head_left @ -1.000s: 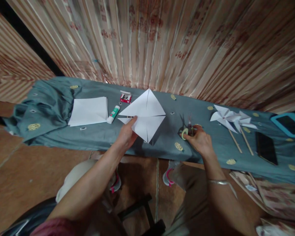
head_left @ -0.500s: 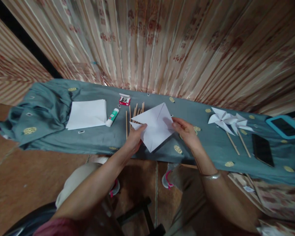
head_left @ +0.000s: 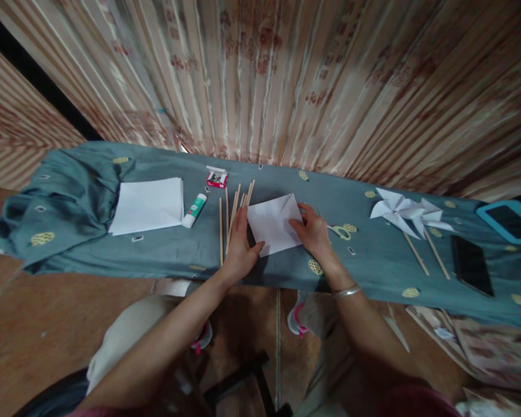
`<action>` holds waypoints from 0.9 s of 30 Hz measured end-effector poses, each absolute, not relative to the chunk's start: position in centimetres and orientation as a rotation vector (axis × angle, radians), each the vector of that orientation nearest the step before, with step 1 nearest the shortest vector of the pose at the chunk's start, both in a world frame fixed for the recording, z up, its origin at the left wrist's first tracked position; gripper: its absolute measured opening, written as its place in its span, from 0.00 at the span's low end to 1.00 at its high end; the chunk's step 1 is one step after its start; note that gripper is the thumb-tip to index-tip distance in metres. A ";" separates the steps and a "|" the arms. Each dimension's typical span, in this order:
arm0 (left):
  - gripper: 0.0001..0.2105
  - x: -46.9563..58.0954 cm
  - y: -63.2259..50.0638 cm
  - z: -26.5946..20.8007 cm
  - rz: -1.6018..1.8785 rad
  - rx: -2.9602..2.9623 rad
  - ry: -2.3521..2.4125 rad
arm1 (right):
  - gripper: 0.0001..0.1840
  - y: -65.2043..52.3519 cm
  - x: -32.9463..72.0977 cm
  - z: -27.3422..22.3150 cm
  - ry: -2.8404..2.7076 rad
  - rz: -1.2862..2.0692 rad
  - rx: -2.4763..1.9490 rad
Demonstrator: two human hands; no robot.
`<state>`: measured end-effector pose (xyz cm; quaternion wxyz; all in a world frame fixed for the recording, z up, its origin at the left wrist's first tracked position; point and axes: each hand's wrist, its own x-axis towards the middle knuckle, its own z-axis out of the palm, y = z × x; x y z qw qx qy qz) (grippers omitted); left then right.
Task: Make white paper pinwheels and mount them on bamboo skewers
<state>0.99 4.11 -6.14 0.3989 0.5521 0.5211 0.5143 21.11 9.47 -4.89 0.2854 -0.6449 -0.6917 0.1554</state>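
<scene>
paper pinched by right hand | left hand, grip unclear | sticks left of paper could be scattered by its sweep

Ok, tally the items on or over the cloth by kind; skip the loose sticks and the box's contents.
White pinwheels: 2
Handled sheet: 1
Paper stack: 1
Glue stick: 1
Red box: 1
Scissors: 1
Dark phone: 1
Blue-framed device: 1
Total: 9

Pleated patterned curtain above brown tiled floor
</scene>
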 end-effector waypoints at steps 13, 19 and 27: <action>0.15 1.5 3.2 -6.0 0.641 2.288 1.227 | 0.20 8.3 21.1 -6.3 -2.085 0.055 -1.589; 0.22 1.1 3.5 -6.1 0.624 2.235 1.235 | 0.19 7.6 19.8 -4.1 -2.045 -0.001 -1.533; 0.14 1.5 3.8 -6.3 0.589 2.325 1.233 | 0.15 8.6 11.9 0.5 -2.341 0.129 -1.236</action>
